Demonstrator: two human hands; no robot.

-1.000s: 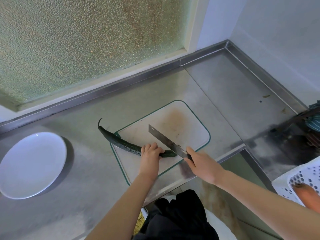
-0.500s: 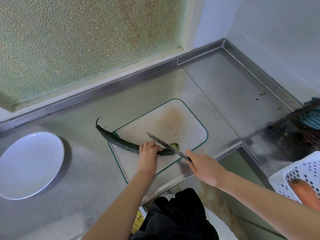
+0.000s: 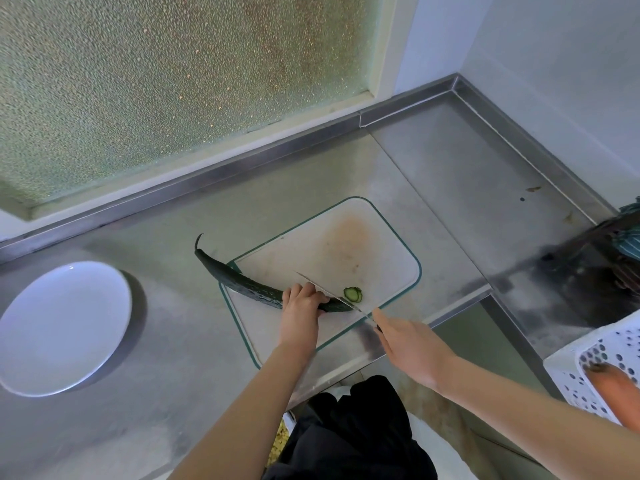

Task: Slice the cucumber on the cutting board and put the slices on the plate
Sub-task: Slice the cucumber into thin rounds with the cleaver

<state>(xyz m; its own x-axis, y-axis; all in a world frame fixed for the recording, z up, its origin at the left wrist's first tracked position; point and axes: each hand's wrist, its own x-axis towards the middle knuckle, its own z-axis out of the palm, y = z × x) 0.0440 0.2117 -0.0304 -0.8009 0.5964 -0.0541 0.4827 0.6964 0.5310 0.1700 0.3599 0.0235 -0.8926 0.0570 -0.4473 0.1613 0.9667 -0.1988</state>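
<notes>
A long dark green curved cucumber [image 3: 239, 280] lies across the left corner of the white cutting board [image 3: 346, 244], its stem end hanging over the counter. My left hand [image 3: 300, 306] grips the cucumber near its cut end. My right hand [image 3: 408, 344] holds a knife [image 3: 325, 292] whose blade stands against the cucumber's right end. Two thin slices [image 3: 353, 294] lie on the board just right of the blade. A white plate [image 3: 59, 327] sits on the counter at the far left, with nothing on it.
The steel counter [image 3: 467, 188] runs to a raised back edge below a frosted window. A white perforated basket [image 3: 599, 368] holding a carrot [image 3: 620, 393] stands at the right edge. Dark items [image 3: 620, 251] sit at the far right.
The knife blade came down through the cucumber's end and shifted left along it. Cut slices now lie on the board right of the blade.
</notes>
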